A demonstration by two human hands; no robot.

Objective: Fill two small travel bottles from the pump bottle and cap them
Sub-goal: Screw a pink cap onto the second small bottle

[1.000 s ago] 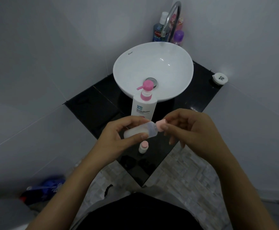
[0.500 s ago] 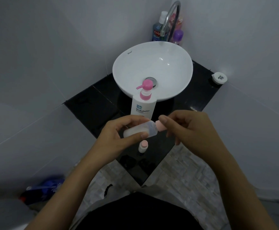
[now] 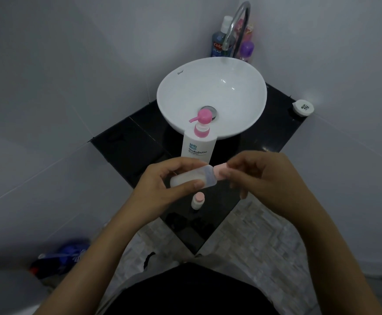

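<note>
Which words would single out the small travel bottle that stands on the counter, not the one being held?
Start at the white basin on the black counter. In front of it stands the pump bottle, and nearer the counter's front corner, below the hands, stands the small travel bottle. It is upright, pink-capped and untouched.

Two travel bottles (image 3: 192,178) (image 3: 197,200), one pump bottle (image 3: 198,144).

The white plastic pump bottle with a pink pump head (image 3: 197,146) reads "Shokubutsu". The round white ceramic basin (image 3: 211,96) has "Kossa" on its rim, though blurred. The dark blue bottle (image 3: 218,45) shows "Colg".
</note>
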